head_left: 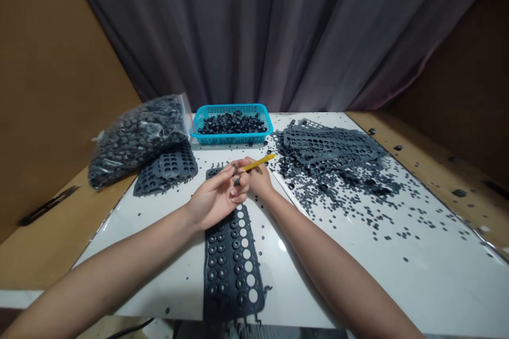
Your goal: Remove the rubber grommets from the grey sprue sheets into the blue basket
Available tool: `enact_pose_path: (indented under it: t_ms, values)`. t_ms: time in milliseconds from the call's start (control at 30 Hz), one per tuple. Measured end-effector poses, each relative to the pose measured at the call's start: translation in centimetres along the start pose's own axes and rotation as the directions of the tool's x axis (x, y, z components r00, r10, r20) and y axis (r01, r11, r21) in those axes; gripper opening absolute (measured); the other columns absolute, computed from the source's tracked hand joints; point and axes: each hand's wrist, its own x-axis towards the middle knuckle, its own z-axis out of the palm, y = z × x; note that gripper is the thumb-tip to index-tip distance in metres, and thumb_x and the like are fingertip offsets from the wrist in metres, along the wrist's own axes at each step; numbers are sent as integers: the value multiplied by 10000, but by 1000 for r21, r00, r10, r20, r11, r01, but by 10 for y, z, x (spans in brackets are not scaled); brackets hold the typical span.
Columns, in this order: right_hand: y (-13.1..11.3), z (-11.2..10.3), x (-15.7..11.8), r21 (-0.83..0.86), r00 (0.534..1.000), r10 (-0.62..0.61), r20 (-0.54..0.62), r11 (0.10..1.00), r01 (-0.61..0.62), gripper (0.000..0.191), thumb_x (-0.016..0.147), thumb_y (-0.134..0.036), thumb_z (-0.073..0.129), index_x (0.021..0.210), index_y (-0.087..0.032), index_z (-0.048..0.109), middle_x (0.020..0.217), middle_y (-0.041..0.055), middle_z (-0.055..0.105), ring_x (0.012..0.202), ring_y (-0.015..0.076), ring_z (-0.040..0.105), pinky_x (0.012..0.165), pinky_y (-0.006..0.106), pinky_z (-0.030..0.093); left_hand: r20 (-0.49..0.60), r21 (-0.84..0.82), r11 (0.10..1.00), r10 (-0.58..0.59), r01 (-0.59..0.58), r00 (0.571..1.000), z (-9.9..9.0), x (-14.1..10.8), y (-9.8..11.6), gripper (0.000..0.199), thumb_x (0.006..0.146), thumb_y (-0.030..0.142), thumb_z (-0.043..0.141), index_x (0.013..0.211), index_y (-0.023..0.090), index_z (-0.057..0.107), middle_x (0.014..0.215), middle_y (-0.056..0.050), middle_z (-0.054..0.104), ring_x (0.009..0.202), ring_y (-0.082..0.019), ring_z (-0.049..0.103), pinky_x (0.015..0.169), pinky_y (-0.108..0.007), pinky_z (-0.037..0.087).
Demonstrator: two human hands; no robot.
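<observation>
A black rubber sheet with rows of raised rings lies lengthwise on the white table, its right-hand column punched through with round holes. Above its far half is my left hand, palm turned up and fingers curled in. Small black rubber pieces show between those fingers. My right hand is closed round a thin yellow stick, close against the left fingertips. The left hand partly hides the right fingers and the stick's lower end.
Behind the hands stands a blue basket of black rubber pieces. At left a clear bag of similar pieces leans on stacked sheets. To the right, punched sheets lie in a pile among scattered black discs. A grey curtain hangs behind.
</observation>
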Motion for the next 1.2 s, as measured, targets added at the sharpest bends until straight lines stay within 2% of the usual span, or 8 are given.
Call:
enact_pose_path:
  t_ms: [167, 567, 700, 800, 933, 1000, 1067, 1200]
  values:
    - [2, 1, -1, 87, 1000, 20, -3, 996, -20, 121, 708, -259, 441, 598, -209, 455, 542, -37, 491, 558, 128, 455, 523, 224, 294, 18, -63, 998, 9, -8, 1000, 5, -5, -5, 42, 798, 182, 584, 801, 150, 556, 658, 6, 446, 539, -63, 364, 500, -168, 298]
    - [4, 3, 0, 105, 1000, 14, 0, 994, -14, 138, 710, -251, 467, 582, -208, 443, 527, -54, 483, 548, 119, 446, 520, 223, 303, 46, -21, 998, 60, -60, 997, 7, -4, -13, 137, 795, 181, 563, 677, 154, 499, 546, 12, 421, 513, -81, 317, 504, -189, 275]
    - [6, 2, 1, 204, 1000, -17, -5, 979, 18, 149, 720, -260, 501, 584, -206, 473, 551, -49, 511, 575, 123, 481, 569, 233, 365, 56, 10, 996, 82, -83, 995, 5, -2, -15, 149, 823, 189, 534, 682, 164, 494, 526, 11, 422, 510, -90, 321, 506, -193, 277]
    - [11, 1, 3, 418, 998, -42, -37, 907, 54, 128, 743, -318, 548, 691, -202, 565, 664, -20, 597, 671, 138, 559, 674, 258, 436, 55, 31, 996, 79, -80, 995, 2, -1, -16, 169, 856, 236, 517, 702, 166, 510, 533, 7, 437, 516, -95, 327, 513, -195, 287]
    - [13, 1, 7, 723, 998, 64, 4, 689, -47, 278, 709, -389, 644, 896, -184, 644, 800, 33, 676, 785, 163, 631, 792, 310, 480, 59, 47, 996, 76, -78, 995, -1, 0, -15, 195, 864, 272, 529, 707, 156, 525, 553, 6, 451, 519, -90, 318, 517, -190, 291]
    - [7, -3, 10, 796, 995, 95, 42, 598, -91, 336, 687, -404, 682, 942, -185, 663, 836, 46, 698, 832, 174, 647, 842, 336, 480, 52, 41, 996, 72, -74, 996, -2, 0, -11, 208, 873, 286, 518, 711, 155, 527, 553, 7, 448, 520, -90, 314, 513, -187, 288]
    - [-4, -12, 11, 833, 996, 66, 67, 546, -92, 351, 675, -412, 704, 949, -192, 682, 855, 52, 711, 857, 181, 654, 863, 357, 481, 49, 23, 998, 61, -62, 997, -3, 0, -6, 252, 894, 326, 475, 719, 154, 532, 552, 6, 444, 519, -92, 309, 512, -188, 291]
    - [-34, -43, 8, 848, 997, -55, 61, 530, -23, 287, 647, -379, 746, 870, -205, 705, 788, 36, 714, 777, 165, 661, 800, 351, 515, 46, -26, 998, 55, -54, 997, -4, 1, 4, 357, 929, 381, 368, 726, 146, 546, 548, 4, 430, 514, -93, 305, 506, -190, 295]
